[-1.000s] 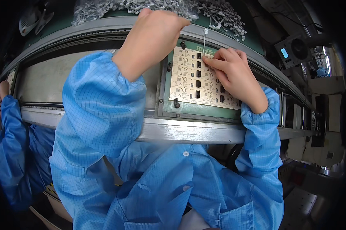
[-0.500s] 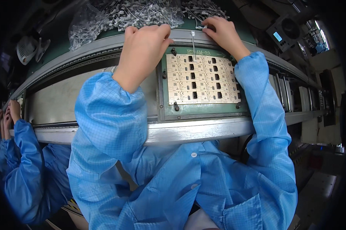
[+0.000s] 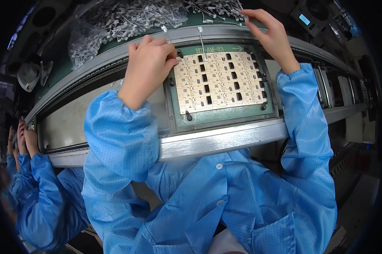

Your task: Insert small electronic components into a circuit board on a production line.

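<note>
My left hand (image 3: 148, 67) is closed in a pinch at the upper left corner of a pale circuit board panel (image 3: 218, 89). A thin white cable (image 3: 164, 29) runs from above into its fingers; the fingertips partly hide its end at the board. Another white cable (image 3: 202, 40) stretches over the panel's top edge, one end on the board. Beyond the rail, my right hand (image 3: 269, 34) has thumb and forefinger curved around a small white cable end at the right side of a cable pile (image 3: 144, 17). Several black parts sit in columns on the panel, which lies in a green fixture (image 3: 224, 116).
A metal rail (image 3: 224, 139) runs along the near side, another (image 3: 110, 46) along the far side. A plastic bag (image 3: 87, 46) of cables lies at the back left. A co-worker's blue sleeve (image 3: 47, 182) and hands show at far left. A device with a lit screen (image 3: 304, 19) stands back right.
My left hand has moved down and closer to the panel's corner. My right hand has gone right and farther back, to the pile. The view has shifted slightly.
</note>
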A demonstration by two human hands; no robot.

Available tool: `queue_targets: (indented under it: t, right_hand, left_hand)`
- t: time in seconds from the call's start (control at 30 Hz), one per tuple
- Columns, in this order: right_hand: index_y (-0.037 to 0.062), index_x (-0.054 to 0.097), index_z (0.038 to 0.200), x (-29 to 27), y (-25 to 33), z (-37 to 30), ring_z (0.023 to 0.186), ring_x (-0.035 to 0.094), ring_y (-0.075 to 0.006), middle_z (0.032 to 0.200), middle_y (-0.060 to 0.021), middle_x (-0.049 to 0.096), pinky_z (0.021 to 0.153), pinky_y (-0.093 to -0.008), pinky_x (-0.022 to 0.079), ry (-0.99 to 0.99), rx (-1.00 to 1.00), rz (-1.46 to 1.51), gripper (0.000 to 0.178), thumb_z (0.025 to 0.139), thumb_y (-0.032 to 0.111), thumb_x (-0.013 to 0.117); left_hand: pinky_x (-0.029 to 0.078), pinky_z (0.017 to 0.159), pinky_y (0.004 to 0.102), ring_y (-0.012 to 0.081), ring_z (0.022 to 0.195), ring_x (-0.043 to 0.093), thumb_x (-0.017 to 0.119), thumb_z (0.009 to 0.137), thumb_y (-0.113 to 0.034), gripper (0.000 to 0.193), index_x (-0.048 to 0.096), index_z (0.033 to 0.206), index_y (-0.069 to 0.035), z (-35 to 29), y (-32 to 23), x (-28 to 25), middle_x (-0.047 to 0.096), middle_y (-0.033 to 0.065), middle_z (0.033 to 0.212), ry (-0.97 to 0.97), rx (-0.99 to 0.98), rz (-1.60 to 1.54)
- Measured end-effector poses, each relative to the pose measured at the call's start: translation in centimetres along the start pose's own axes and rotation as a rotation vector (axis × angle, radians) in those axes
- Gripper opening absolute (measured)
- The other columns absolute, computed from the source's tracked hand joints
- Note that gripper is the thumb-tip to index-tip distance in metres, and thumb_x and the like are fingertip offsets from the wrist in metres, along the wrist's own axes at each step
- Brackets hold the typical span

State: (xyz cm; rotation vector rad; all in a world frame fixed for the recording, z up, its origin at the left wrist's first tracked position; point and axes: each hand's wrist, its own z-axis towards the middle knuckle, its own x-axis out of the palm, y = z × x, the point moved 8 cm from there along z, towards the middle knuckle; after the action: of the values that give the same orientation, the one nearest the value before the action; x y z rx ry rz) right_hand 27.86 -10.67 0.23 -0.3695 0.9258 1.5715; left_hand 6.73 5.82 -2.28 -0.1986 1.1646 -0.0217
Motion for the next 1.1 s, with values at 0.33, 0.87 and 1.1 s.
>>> queue_targets:
  t: [0.33,0.87,1.1]
  right_hand:
    - [0.0002,0.069,0.114,0.3,-0.2,0.1,0.088,0.065,-0.0113,0.096,-0.005,0.07,0.079,-0.0254,0.052,0.06,0.361,0.456,0.023,0.094,0.011,0.069]
    - [0.0001,0.059,0.113,2.5,1.6,-0.6,0.08,0.065,-0.0114,0.088,-0.0049,0.066,0.072,-0.0246,0.053,0.229,0.451,0.926,0.022,0.093,0.0,0.068]
    - [0.0004,0.044,0.144,2.1,0.5,-0.7,0.076,0.071,-0.017,0.087,-0.0054,0.064,0.065,-0.0225,0.052,0.22,0.608,0.966,0.046,0.101,0.01,0.058]
  left_hand:
    - [0.037,0.085,0.041,0.0235,0.096,0.057,0.071,0.086,-0.014,0.006,0.073,0.089,-0.01,-0.2,-0.2,0.1,0.068,0.0,0.09,0.091,-0.002,-0.025]
    - [0.038,0.082,0.0408,0.0245,0.096,0.056,0.071,0.086,-0.013,0.004,0.071,0.088,-0.01,-0.3,-0.6,-0.1,0.067,-0.0002,0.088,0.064,-0.023,0.006]
    - [0.041,0.087,0.041,0.026,0.102,0.055,0.07,0.086,-0.014,0.009,0.076,0.091,-0.009,-1.0,-2.2,-1.2,0.067,0.0013,0.096,0.099,0.049,0.038]
